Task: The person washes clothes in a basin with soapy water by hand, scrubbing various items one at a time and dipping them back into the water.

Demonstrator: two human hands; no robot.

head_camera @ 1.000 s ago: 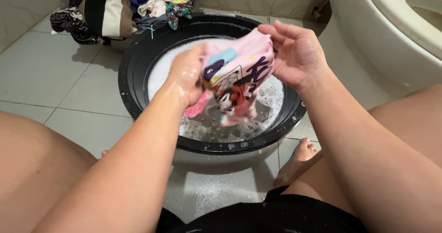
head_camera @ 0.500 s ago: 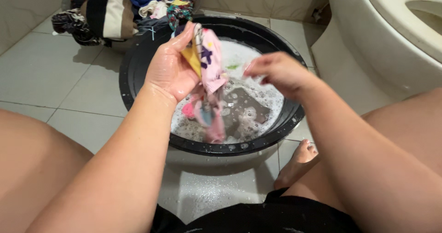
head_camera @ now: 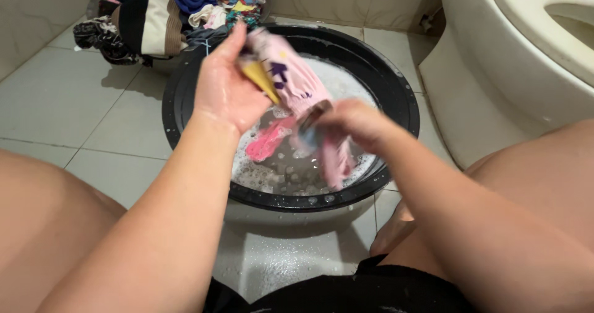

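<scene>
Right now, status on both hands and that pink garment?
Left hand grips pink garment top. Right hand grips lower part, blurred. Garment over soapy black basin. Nothing in the way.

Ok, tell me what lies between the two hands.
Head view: the wet pink garment stretches from left hand to right hand, above the black basin.

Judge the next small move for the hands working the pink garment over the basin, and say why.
Probably a rub: draw the right hand up the pink garment toward the left hand. Both hands grip the cloth, stretched between them above the black basin of soapy water, with its lower end hanging down toward the suds.
</scene>
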